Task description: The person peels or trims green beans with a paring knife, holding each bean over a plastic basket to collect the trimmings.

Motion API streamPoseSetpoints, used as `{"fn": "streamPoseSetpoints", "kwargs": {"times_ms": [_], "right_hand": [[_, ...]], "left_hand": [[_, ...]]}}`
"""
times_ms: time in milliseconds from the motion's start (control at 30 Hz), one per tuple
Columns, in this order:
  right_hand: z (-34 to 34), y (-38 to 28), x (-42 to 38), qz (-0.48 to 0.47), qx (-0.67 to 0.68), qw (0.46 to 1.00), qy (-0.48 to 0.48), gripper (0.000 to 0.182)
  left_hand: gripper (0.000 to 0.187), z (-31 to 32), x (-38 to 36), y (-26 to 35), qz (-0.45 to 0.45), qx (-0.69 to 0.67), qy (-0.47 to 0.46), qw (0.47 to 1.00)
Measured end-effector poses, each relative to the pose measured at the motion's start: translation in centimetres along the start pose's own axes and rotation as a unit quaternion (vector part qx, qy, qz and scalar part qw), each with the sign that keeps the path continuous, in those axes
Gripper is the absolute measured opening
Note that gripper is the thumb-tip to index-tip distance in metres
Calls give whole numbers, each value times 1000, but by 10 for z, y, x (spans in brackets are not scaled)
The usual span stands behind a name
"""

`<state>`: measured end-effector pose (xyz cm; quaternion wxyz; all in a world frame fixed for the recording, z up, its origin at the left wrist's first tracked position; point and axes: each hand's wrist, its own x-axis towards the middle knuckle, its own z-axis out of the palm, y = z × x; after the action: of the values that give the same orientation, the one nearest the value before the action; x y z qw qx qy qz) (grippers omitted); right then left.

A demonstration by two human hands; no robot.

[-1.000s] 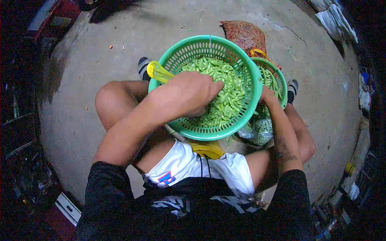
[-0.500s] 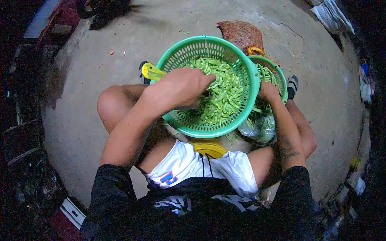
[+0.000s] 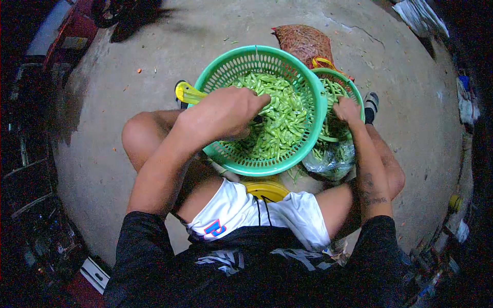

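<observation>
My left hand [image 3: 226,112] is closed around a yellow-handled tool [image 3: 189,94], whose handle sticks out to the left; its working end is hidden. The hand hangs over a large green plastic basket [image 3: 317,97] holding many cut green bean pieces [image 3: 280,120]. On the right, my right hand [image 3: 347,109] is over a smaller green basket [image 3: 358,91], with its fingers closed on long green beans [image 3: 334,88]. The fingertips are partly hidden. Below that hand, a clear plastic bag [image 3: 331,161] with green pieces sits against the large basket.
A filled reddish mesh sack [image 3: 303,43] lies behind the baskets on the concrete floor [image 3: 102,169]. A yellow round object [image 3: 267,190] is between my legs. Dark clutter lines the left side, and a white folded item [image 3: 421,18] lies at the far right.
My right hand has turned and come up slightly in the smaller basket, with beans showing by its fingers. My left hand keeps its grip on the tool. The view has shifted a little.
</observation>
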<state>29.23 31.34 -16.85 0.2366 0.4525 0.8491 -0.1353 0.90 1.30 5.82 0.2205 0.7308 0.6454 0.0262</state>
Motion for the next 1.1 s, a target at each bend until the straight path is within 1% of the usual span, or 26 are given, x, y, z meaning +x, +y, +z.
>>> {"fn": "streamPoseSetpoints", "kwargs": {"times_ms": [33, 67, 133, 167, 233, 267, 300, 367, 400, 433, 467, 500, 533, 567, 633, 667, 700, 767, 800, 867, 900, 967, 1000, 1067, 1100], "right_hand": [[0, 0, 1, 19, -27, 997, -63, 58], [5, 1, -3, 19, -28, 997, -63, 58], [10, 1, -20, -67, -150, 984, -67, 64], [7, -2, -21, -67, -151, 984, -66, 64], [4, -9, -22, -38, -93, 987, -126, 74], [5, -12, -25, -71, -103, 991, -51, 77], [9, -18, -20, -71, -102, 991, -51, 77], [19, -36, -6, -56, -37, 997, -48, 79], [24, -42, -6, -67, -48, 991, -110, 77], [43, -42, -6, -67, -47, 991, -109, 77], [70, -42, -5, -56, -52, 997, -6, 71], [78, -48, -8, -46, -54, 993, 97, 66], [80, -47, -7, -60, -89, 990, 85, 58], [77, -47, 2, -62, -86, 991, 83, 58], [63, -46, 23, -49, 48, 995, -74, 54], [55, -46, 21, -22, 18, 996, -80, 54], [49, -43, 19, -23, 16, 997, -79, 54], [41, -42, 15, 19, -11, 998, -65, 54], [42, -38, 16, 18, -13, 998, -65, 54], [46, -27, 16, 5, 8, 1000, -11, 55], [43, -27, 13, 5, 6, 1000, -11, 55], [33, -22, 4, 70, 59, 995, 32, 58], [31, -19, 0, 71, 58, 995, 34, 58], [26, -13, -7, 48, 167, 979, 103, 54], [27, -9, -10, 48, 167, 979, 106, 54]], "left_hand": [[46, 0, -1, 0, -1, 0, 0, 1000], [45, 1, -2, 0, -2, -2, 2, 1000], [45, 1, -1, 1, -1, -5, 5, 1000], [44, 0, -1, 1, -8, -5, -2, 1000], [42, 0, -2, 0, -16, -5, -10, 1000], [41, 2, -3, -1, -14, -7, 0, 1000], [40, 3, -2, -1, -11, -9, 10, 1000], [41, 4, 2, -1, -11, -11, 0, 1000], [41, 3, 3, -1, -14, -13, -10, 1000], [41, 2, 5, 0, -14, -12, -10, 1000], [46, 0, 7, 3, -22, -7, -37, 999], [52, -2, 9, 3, -31, -1, -65, 997], [52, -6, 10, 4, -32, 2, -68, 997], [53, -9, 11, 5, -37, -1, -71, 997], [54, -9, 11, 5, -41, -5, -77, 996], [56, -10, 13, 3, -55, -7, -80, 995], [57, -10, 13, 2, -70, -10, -82, 994], [58, -9, 10, -2, -67, -11, -71, 995], [60, -8, 8, -3, -62, -11, -61, 996], [60, -3, 5, -6, -57, -13, -59, 997], [61, -2, 4, -6, -51, -13, -58, 997], [61, -5, 3, -4, -55, -14, -64, 996], [62, -6, 4, -2, -58, -13, -70, 996], [62, -4, 3, -4, -47, -11, -61, 997], [62, -3, 3, -5, -37, -12, -54, 998]]}}
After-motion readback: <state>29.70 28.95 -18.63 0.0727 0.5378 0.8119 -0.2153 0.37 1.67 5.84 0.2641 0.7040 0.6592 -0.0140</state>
